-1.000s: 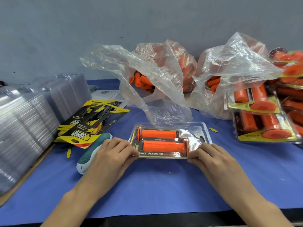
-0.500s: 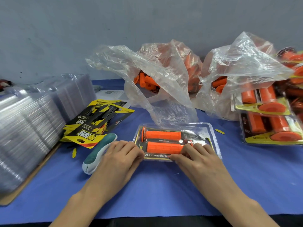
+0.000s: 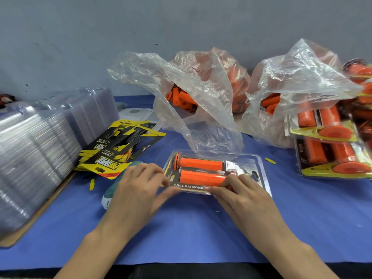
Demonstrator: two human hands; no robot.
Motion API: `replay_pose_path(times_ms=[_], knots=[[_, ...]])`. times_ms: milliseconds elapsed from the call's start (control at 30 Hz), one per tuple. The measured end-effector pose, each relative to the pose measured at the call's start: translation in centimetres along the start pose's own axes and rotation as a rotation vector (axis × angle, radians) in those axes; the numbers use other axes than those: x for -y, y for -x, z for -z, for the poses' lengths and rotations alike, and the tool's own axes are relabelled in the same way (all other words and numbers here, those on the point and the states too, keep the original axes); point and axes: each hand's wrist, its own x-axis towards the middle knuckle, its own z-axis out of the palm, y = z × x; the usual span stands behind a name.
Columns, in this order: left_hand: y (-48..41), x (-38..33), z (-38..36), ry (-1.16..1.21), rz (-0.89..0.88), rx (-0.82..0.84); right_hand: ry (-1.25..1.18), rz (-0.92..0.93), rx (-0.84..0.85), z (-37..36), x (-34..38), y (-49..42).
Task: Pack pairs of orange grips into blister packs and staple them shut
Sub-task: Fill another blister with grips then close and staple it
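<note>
Blister pack [image 3: 237, 168] holding two orange grips [image 3: 201, 178] lies flat on blue cloth [image 3: 191, 228], centre. Left hand [image 3: 138, 190] pinches near-left edge; right hand [image 3: 243, 196] pinches near edge. Pack probably light, springy, slick: hold flat rim, not bulge.

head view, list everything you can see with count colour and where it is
blister pack: one, clear, table centre
grips: two, orange, side by side inside it
plastic bags: two, clear, at the back, loose orange grips inside
filled packs: a pile, orange and yellow, far right
empty blisters: stacks, clear, far left
backing cards: a stack, yellow and black, left of centre
tool: one, teal and white, partly under the left hand
paper: one sheet, white, behind the cards
table cover: one, blue
left hand: holds the pack's left end
right hand: holds its front edge
</note>
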Motion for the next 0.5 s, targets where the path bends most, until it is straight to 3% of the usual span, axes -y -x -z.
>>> replay_pose_path(times_ms=[133,233,300,400,500], knots=[[0.8,3.3,0.8,-0.071,0.38,-0.022,0.008,-0.007,-0.009,-0.1,0.2,-0.1],[1.6,3.7,0.6,-0.076,0.643,0.272,0.026,-0.007,-0.003,-0.4,0.6,0.0],[1.8,3.7,0.6,-0.072,0.681,0.37,0.033,-0.011,-0.011,-0.6,0.8,0.0],[1.3,3.9,1.4,0.17,0.796,0.336,0.057,-0.007,-0.014,-0.8,1.1,0.0],[0.4,3.6,2.5,0.665,1.016,0.319,0.084,-0.01,-0.019,-0.9,1.3,-0.1]])
